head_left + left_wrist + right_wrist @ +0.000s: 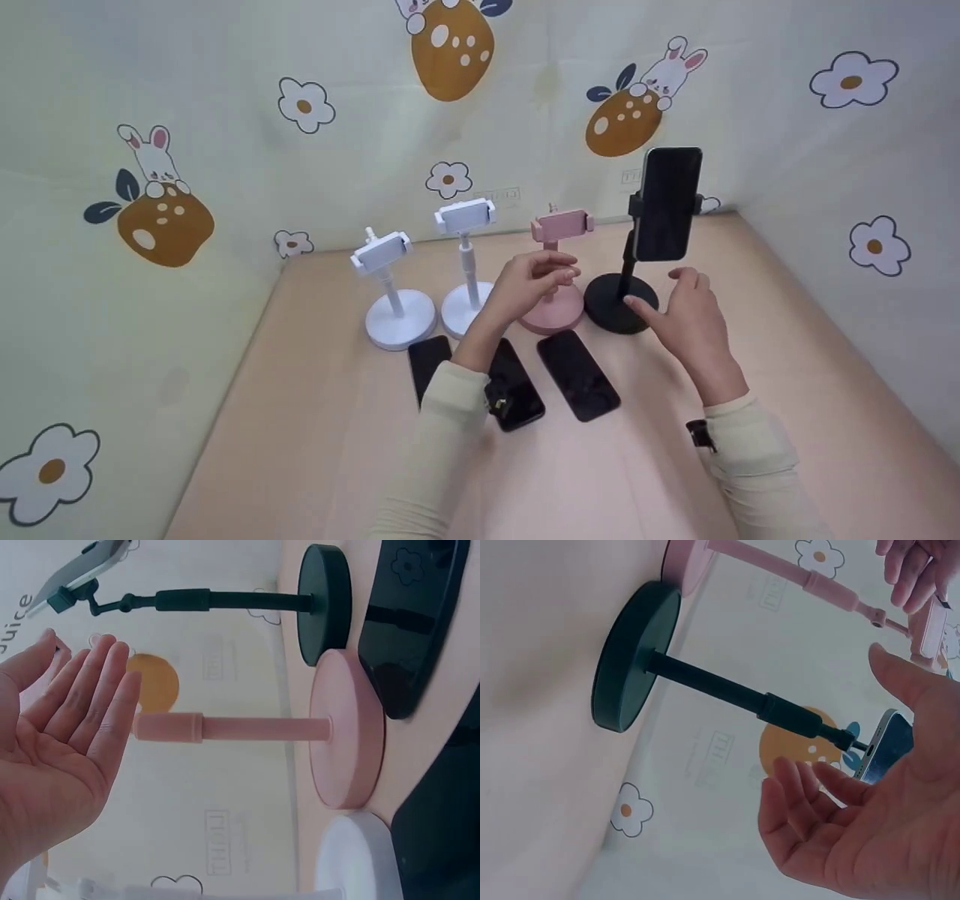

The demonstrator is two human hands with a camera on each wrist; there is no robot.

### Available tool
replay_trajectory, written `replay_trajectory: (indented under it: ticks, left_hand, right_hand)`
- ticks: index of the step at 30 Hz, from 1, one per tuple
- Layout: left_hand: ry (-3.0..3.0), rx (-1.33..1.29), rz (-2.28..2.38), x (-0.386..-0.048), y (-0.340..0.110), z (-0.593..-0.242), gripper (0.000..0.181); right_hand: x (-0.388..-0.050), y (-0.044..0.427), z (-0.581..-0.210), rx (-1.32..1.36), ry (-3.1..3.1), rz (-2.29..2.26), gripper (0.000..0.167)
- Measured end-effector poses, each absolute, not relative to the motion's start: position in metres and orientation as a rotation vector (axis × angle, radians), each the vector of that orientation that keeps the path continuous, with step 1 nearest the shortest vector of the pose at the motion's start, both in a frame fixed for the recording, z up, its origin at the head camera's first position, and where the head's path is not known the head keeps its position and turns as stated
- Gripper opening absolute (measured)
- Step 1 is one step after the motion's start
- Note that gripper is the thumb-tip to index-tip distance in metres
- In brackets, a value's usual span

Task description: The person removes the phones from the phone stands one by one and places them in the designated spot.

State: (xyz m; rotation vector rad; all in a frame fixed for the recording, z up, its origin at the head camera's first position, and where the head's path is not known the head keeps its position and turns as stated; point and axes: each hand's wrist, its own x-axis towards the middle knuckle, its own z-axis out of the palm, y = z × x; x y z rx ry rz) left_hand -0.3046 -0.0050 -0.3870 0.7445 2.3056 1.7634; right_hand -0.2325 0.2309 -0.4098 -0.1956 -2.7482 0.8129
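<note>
My left hand (529,285) hovers in front of the pink phone stand (555,313), holding nothing. In the left wrist view that hand (64,750) has its palm showing and its fingers extended. A black phone stand (621,306) to the right carries a phone (667,202) upright in its clamp. Just right of this stand and below the phone is my right hand (694,322), thumb spread from loosely bent fingers. The right wrist view shows the right hand (855,832) with nothing in its grasp, near the mounted phone (887,750).
Two white phone stands (401,321) (455,304) stand left of the pink one, their clamps without phones. Three dark phones (579,375) (519,386) (429,360) lie on the table (315,420) before the stands. A patterned cloth wall (360,172) surrounds the table's back and sides.
</note>
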Motion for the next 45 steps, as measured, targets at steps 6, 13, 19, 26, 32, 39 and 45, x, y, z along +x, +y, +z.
replay_trajectory:
  ticks: [6,13,19,26,32,39,45]
  left_hand:
    - [2.343,0.806,1.700,-0.303,0.010,-0.379,0.030]
    - [2.395,0.833,1.651,-0.300,0.028,-0.370,0.032]
    - [2.436,0.779,1.534,-0.299,0.049,-0.361,0.052]
    - [2.506,0.774,1.413,-0.297,0.074,-0.359,0.078]
    - [2.476,0.721,1.601,-0.297,0.093,-0.354,0.090]
    - [2.401,0.702,1.828,-0.300,0.112,-0.351,0.081]
    - [2.420,0.638,1.937,-0.306,0.117,-0.351,0.061]
  right_hand:
    - [-0.236,0.235,-0.402,-0.211,-2.640,0.832,0.084]
    - [-0.240,0.238,-0.393,-0.265,-2.597,0.855,0.088]
    - [-0.249,0.236,-0.384,-0.290,-2.564,0.890,0.095]
    - [-0.262,0.233,-0.378,-0.301,-2.520,0.964,0.103]
    - [-0.274,0.227,-0.377,-0.319,-2.471,1.037,0.094]
    - [-0.278,0.226,-0.376,-0.374,-2.459,1.069,0.084]
    - [-0.278,0.225,-0.379,-0.375,-2.449,1.060,0.085]
